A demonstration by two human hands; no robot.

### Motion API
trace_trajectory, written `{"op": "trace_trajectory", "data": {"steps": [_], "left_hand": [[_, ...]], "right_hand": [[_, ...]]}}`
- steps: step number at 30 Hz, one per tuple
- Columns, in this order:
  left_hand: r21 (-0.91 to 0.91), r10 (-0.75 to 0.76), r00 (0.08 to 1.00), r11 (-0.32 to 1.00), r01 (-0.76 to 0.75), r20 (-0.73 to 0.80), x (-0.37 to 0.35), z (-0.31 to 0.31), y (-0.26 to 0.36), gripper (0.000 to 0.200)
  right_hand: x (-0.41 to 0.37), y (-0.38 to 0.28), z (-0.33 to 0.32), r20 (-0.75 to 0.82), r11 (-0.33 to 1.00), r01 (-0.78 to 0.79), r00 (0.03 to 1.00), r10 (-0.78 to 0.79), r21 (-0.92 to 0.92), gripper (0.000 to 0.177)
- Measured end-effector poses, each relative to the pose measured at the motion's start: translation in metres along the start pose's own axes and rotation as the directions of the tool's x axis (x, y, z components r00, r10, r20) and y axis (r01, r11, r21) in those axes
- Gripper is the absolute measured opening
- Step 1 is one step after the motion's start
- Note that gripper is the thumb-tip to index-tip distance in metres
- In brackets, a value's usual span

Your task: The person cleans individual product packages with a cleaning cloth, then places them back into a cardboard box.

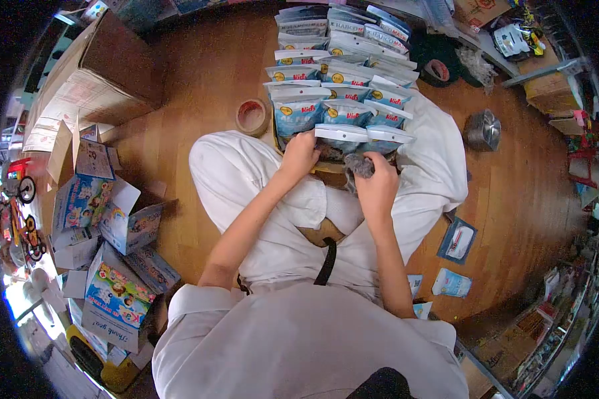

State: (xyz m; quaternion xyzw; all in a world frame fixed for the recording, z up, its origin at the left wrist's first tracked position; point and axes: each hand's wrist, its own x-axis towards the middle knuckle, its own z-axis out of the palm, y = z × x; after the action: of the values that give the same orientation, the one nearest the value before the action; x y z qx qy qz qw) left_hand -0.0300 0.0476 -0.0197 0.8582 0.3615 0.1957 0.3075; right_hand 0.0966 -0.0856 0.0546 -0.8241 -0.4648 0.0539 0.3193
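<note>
Rows of blue-and-white packets (pixel 347 113) with "Kid's" in red stand upright in a box (pixel 331 174) before my crossed legs. At the box's near left corner is my left hand (pixel 301 157), fingers curled down by the front packets. Its fingertips are partly hidden, so what they grip cannot be made out. My right hand (pixel 379 185) is closed around a crumpled grey cloth (pixel 358 166), just in front of the nearest white-topped packet (pixel 341 133).
A brown tape roll (pixel 251 117) lies left of the packets; a metal tin (pixel 482 130) stands right. Printed cartons (pixel 116 296) pile up at left below a large cardboard box (pixel 93 76). Loose packets (pixel 452 282) lie on the floor at right, near crowded shelves.
</note>
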Motion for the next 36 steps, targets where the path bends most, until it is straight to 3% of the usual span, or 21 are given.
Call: {"op": "trace_trajectory", "data": {"steps": [3, 6, 12, 13, 16, 17, 19, 21, 23, 24, 25, 26, 28, 30, 32, 33, 36], "left_hand": [[0.028, -0.01, 1.0, 1.0, 0.01, 0.0, 0.001, 0.002, 0.002, 0.028], [-0.011, -0.063, 0.998, 0.998, 0.064, 0.029, 0.004, 0.0, 0.003, 0.028], [-0.09, -0.048, 0.941, 0.996, 0.019, -0.335, -0.023, -0.01, 0.036, 0.028], [-0.125, -0.016, 0.961, 0.992, -0.019, -0.276, -0.025, -0.006, 0.032, 0.026], [-0.225, 0.123, 0.991, 0.968, -0.107, 0.058, -0.026, -0.013, 0.039, 0.024], [-0.235, 0.289, 0.957, 0.929, -0.286, -0.02, -0.023, -0.005, 0.033, 0.025], [-0.17, 0.261, 0.962, 0.954, -0.245, 0.078, -0.022, -0.008, 0.039, 0.025], [-0.132, 0.227, 0.964, 0.969, -0.209, 0.139, -0.022, -0.011, 0.045, 0.023], [-0.117, 0.229, 0.967, 0.969, -0.215, 0.113, -0.023, -0.009, 0.044, 0.023], [-0.12, 0.232, 0.966, 0.968, -0.219, 0.11, -0.025, -0.007, 0.044, 0.023], [-0.135, 0.262, 0.959, 0.96, -0.247, 0.109, -0.027, -0.005, 0.044, 0.022], [-0.149, 0.296, 0.949, 0.948, -0.28, 0.104, -0.026, -0.004, 0.045, 0.021], [-0.167, 0.325, 0.946, 0.933, -0.32, 0.006, -0.03, -0.001, 0.052, 0.02], [-0.225, 0.283, 0.956, 0.939, -0.26, 0.074, -0.035, 0.0, 0.063, 0.019], [-0.232, 0.287, 0.949, 0.939, -0.252, 0.132, -0.037, 0.001, 0.069, 0.019], [-0.22, 0.315, 0.934, 0.936, -0.276, 0.167, -0.039, 0.002, 0.071, 0.019], [-0.204, 0.379, 0.892, 0.92, -0.334, 0.248, -0.039, 0.004, 0.083, 0.02]], "right_hand": [[0.006, -0.014, -0.005, 0.073, 0.952, 0.081, 0.992, -0.107, 0.294, 0.048], [0.023, -0.019, 0.008, 0.045, 0.963, 0.197, 0.977, -0.209, 0.184, 0.058], [0.038, -0.009, 0.029, 0.016, 0.988, 0.152, 0.988, -0.152, 0.023, 0.066], [0.037, -0.006, 0.029, 0.003, 0.989, 0.15, 0.989, -0.15, 0.019, 0.066], [0.031, -0.006, 0.009, 0.097, 0.958, 0.092, 0.988, -0.122, 0.271, 0.066], [0.022, -0.009, -0.009, 0.044, 0.93, 0.136, 0.986, -0.161, 0.34, 0.063], [-0.001, 0.007, -0.039, 0.097, 0.888, 0.119, 0.979, -0.18, 0.443, 0.057], [-0.029, 0.02, -0.083, 0.181, 0.855, -0.135, 0.982, 0.049, 0.502, 0.05], [-0.056, 0.044, -0.121, 0.101, 0.903, -0.296, 0.955, 0.279, 0.311, 0.039], [-0.071, 0.071, -0.131, 0.003, 0.932, -0.313, 0.948, 0.318, 0.182, 0.045], [-0.09, 0.104, -0.137, -0.099, 0.933, -0.321, 0.935, 0.339, 0.164, 0.027], [-0.113, 0.138, -0.148, -0.057, 0.863, -0.505, 0.861, 0.506, 0.02, 0.028], [-0.15, 0.172, -0.163, 0.102, 0.676, -0.623, 0.702, 0.705, -0.394, 0.031], [-0.225, 0.249, -0.144, 0.295, 0.809, -0.527, 0.754, 0.587, -0.261, 0.031], [-0.261, 0.279, -0.117, 0.43, 0.847, -0.526, 0.749, 0.505, -0.077, 0.032], [-0.267, 0.274, -0.101, 0.478, 0.811, -0.584, 0.719, 0.504, 0.023, 0.033], [-0.263, 0.267, -0.09, 0.66, 0.822, -0.57, 0.622, 0.421, 0.013, 0.032]]}}
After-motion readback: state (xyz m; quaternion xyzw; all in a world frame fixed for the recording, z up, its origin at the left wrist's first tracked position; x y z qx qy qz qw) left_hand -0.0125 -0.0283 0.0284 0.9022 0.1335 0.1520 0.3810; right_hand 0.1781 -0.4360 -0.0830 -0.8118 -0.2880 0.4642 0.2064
